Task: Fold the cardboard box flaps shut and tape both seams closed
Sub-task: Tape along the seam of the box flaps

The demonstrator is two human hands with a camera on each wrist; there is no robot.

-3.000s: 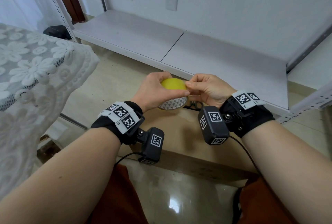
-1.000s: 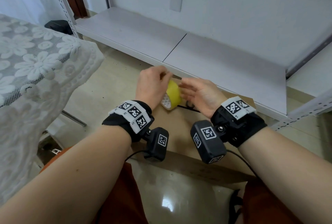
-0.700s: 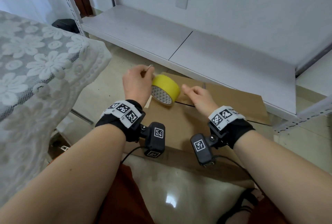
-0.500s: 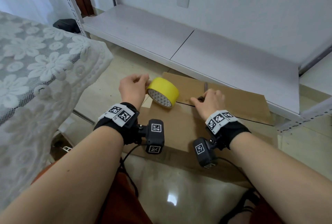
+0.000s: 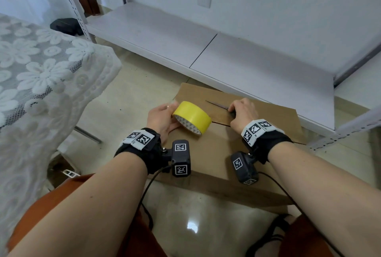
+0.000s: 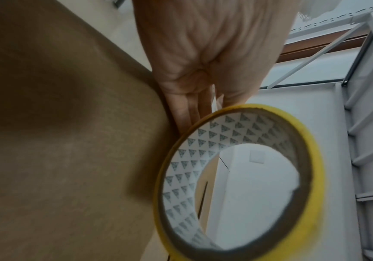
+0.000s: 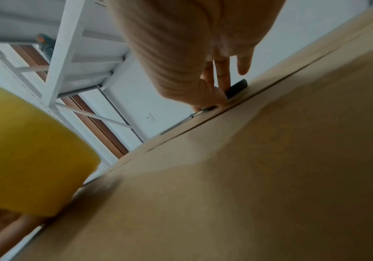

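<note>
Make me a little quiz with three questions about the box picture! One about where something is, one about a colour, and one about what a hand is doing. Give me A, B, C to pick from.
1. Where do the scissors lie?
A. on top of the cardboard box
B. on the lace tablecloth
C. on the white shelf

2. What colour is the tape roll?
A. blue
B. yellow
C. red

3. What is the left hand doing?
A. lying flat on the floor
B. pointing at the wall socket
C. holding the tape roll against the box

Answers:
1. A, the blades lie on the far flap by the seam, with the right hand on the dark handle.
2. B, its outside is yellow in all three views.
3. C, the fingers wrap the roll's side while it rests on the box top.
</note>
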